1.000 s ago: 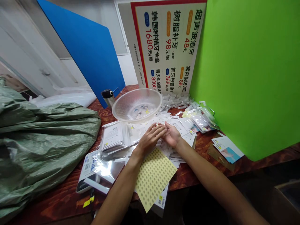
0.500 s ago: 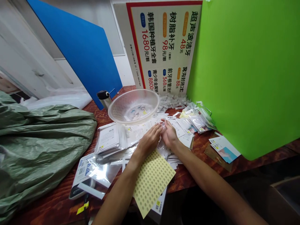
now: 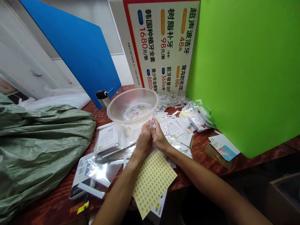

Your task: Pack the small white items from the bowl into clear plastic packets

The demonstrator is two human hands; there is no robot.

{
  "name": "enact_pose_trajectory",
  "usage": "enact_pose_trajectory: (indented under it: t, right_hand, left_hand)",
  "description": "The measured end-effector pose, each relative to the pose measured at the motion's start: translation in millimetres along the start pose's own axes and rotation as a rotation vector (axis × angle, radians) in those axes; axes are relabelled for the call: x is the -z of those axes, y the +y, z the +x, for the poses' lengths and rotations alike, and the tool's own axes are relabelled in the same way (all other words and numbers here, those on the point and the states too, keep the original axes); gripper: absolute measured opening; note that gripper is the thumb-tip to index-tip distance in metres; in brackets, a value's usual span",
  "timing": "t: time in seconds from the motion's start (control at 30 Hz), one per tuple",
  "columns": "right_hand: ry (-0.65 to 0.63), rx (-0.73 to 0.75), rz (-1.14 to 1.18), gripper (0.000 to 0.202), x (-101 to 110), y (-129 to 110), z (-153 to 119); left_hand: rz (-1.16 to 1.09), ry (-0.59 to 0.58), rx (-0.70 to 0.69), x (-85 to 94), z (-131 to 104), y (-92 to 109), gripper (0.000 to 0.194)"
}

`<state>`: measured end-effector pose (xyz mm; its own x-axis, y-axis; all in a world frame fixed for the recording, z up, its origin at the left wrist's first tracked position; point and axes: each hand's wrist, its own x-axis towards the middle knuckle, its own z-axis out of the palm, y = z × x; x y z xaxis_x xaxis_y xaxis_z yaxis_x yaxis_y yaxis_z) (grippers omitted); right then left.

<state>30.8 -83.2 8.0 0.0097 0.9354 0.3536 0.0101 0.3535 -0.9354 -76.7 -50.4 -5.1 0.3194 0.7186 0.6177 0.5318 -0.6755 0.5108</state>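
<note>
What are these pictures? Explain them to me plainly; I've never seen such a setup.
There is no machine here: a person works with two bare hands, and one camera worn on the head looks forward and down.

The left hand and right hand meet in the middle, their fingers around a small clear plastic piece, too small to identify.

On the reddish-brown wooden table stands a round translucent plastic bowl. Behind it, to the right, lies a heap of small whitish plastic pieces. Nearer are white printed cards in clear sleeves and a yellow sheet with rows of small dots.
</note>
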Motion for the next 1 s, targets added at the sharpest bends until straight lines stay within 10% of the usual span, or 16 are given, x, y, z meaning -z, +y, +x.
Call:
enact_pose_trajectory:
  t: [0.27,0.5,0.73,0.87,1.0]
  right_hand:
    - [-0.193,0.075,-0.038,0.094,32.9,-22.5,13.8]
    - [-0.491,0.112,-0.059,0.05,50.1,-24.0,15.6]
    - [-0.059,0.094,0.098,0.035,62.9,-29.1,26.0]
    - [0.212,-0.224,-0.675,0.021,112.6,-28.6,36.7]
    - [0.112,-0.461,-1.108,0.015,134.9,-19.6,34.7]
  left_hand:
    - [-0.355,-0.147,0.169,29.3,6.9,12.5,0.024]
    - [-0.463,-0.469,0.15,28.0,4.7,13.3,0.022]
    - [-0.442,-0.302,0.234,16.1,2.8,15.6,0.048]
    - [-0.207,-0.373,-0.021,23.6,2.7,10.0,0.044]
    - [-0.043,-0.412,-0.131,29.4,2.8,6.7,0.038]
